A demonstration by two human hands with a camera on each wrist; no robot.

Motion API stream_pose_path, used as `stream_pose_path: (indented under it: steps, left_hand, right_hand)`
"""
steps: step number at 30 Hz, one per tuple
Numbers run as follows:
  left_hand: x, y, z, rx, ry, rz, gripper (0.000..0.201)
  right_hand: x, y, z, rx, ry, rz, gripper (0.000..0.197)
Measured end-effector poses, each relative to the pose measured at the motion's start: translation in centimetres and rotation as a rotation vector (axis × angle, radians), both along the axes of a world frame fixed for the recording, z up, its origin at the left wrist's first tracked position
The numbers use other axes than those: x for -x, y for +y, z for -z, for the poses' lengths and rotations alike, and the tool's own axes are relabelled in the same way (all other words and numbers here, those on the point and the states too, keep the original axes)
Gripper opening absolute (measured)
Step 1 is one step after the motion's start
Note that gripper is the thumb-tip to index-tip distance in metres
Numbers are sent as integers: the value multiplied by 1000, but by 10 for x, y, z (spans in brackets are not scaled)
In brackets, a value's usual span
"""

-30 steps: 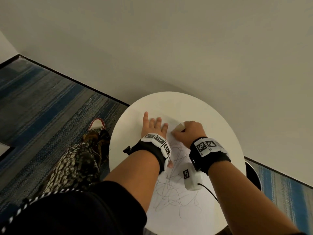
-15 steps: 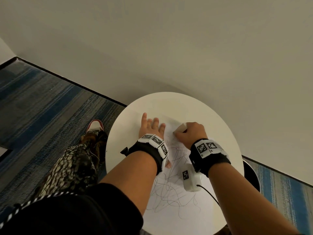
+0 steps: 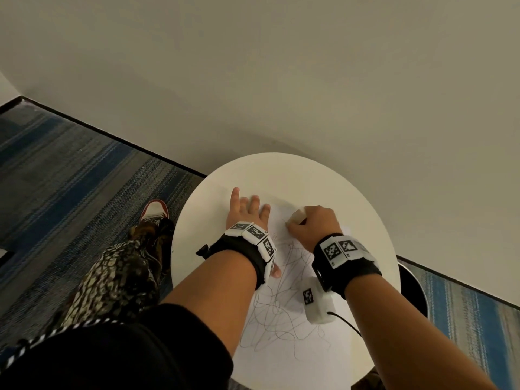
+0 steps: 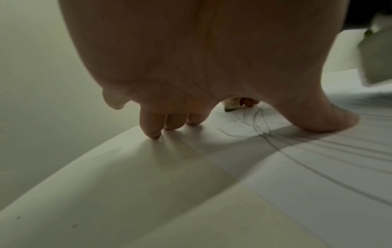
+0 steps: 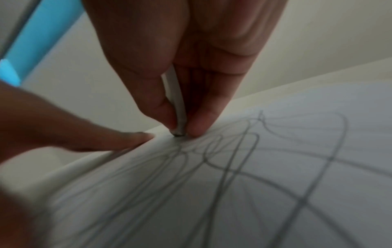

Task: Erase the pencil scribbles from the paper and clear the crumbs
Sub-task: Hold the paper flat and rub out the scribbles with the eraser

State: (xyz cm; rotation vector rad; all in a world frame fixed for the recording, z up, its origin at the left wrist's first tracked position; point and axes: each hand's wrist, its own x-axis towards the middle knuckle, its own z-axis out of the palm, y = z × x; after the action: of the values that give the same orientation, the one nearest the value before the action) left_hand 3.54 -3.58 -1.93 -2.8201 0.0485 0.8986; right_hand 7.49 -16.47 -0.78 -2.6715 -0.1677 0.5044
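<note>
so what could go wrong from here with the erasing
The left hand pins only the far left edge of the paper, partly on the round table; hard strokes could crease or shift the loose near end. The right hand pinches the eraser low at its darkened tip, which may smear graphite. Most scribbles remain.

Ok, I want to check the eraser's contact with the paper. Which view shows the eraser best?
The right wrist view: the eraser is close up, pinched, its tip on the paper. The head view shows only its top; the left wrist view a small distant tip.
</note>
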Motion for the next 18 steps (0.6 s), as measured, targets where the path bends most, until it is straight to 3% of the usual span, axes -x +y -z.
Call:
stream_pose_path:
  steps: [2, 6, 10, 14, 18]
  left_hand:
    - [0, 2, 1, 23, -4, -3, 135]
    - [8, 5, 9, 95, -30, -56, 138]
    - [13, 10, 15, 186, -36, -133, 138]
    - [13, 10, 16, 206, -24, -160, 137]
    - [12, 11, 18, 229, -4, -180, 138]
  right_hand:
    - [6, 2, 0, 15, 69, -81, 28]
    - [2, -4, 0, 0, -10, 17, 30]
    - [15, 8, 0, 52, 83, -143, 27]
    - [7, 8, -1, 41, 9, -33, 28]
    - [17, 18, -3, 61, 113, -156, 23]
